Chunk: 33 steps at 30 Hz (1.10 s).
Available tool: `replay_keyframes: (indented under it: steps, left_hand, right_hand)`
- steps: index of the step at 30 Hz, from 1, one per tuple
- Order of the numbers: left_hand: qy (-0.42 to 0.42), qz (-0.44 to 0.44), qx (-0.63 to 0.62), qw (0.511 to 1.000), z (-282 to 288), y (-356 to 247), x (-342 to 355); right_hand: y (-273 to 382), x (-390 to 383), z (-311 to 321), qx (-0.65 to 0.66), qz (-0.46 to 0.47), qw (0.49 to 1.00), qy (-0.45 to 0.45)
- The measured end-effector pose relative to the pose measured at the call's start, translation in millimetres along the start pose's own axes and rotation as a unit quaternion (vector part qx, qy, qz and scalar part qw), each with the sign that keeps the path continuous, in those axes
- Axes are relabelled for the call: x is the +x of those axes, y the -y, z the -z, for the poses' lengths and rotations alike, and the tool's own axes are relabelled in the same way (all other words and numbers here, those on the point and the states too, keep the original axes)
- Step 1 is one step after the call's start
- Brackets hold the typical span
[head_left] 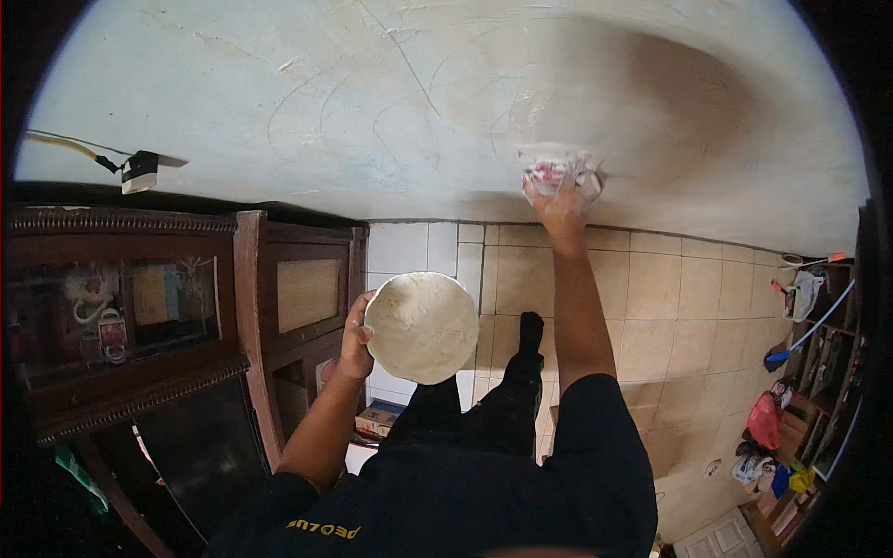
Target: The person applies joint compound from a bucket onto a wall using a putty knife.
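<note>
My left hand (355, 337) grips the rim of a round, pale bowl (424, 327), its thumb over the edge. A cream-coloured paste coats the inside of the bowl. Stretched out ahead, my right hand (564, 197) is closed around a putty spreader (551, 172) smeared with white paste and showing some red. The spreader lies against the pale wall (446, 121); my fingers are smeared white too and hide much of it. Thin scratches and curved marks run over the wall, and a damp-looking brownish patch (693, 79) spreads above and right of my right hand.
A dark wooden cabinet (249, 307) with glass panes stands on the left. Above it a small box with a yellow cable (139, 173) is fixed to the wall. Tiled floor (651, 288) runs below the wall. On the right, a rack (819, 391) holds bags and cloths.
</note>
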State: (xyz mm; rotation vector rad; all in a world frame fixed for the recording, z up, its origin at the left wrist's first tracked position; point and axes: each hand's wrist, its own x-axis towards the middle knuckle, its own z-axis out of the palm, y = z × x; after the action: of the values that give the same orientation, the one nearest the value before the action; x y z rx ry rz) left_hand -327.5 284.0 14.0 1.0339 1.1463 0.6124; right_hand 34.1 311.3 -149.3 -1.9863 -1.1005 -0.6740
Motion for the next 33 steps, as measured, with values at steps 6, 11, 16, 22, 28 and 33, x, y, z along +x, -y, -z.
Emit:
replay_keyframes:
  steps: [6,11,16,22,28,33]
  left_hand:
    - [0.000,-0.007,-0.010,1.000,-8,-6,-6]
    - [0.035,-0.007,0.000,0.999,-8,-3,-2]
    - [0.025,-0.025,0.010,0.999,-1,8,-2]
    - [0.010,-0.011,-0.023,1.000,3,10,-4]
    - [0.008,-0.044,-0.021,0.999,6,9,-6]
    - [0.010,-0.076,-0.024,0.997,-8,2,-3]
  right_hand:
    - [19,9,45,0.043,0.065,0.996,-0.045]
    - [53,88,63,0.026,0.081,0.992,-0.089]
    - [63,90,42,0.040,-0.066,0.997,-0.003]
    - [35,-5,21,0.070,-0.072,0.991,0.091]
    - [46,-33,92,0.486,-0.112,0.865,0.060]
    - [74,13,184,0.888,-0.382,0.217,0.140]
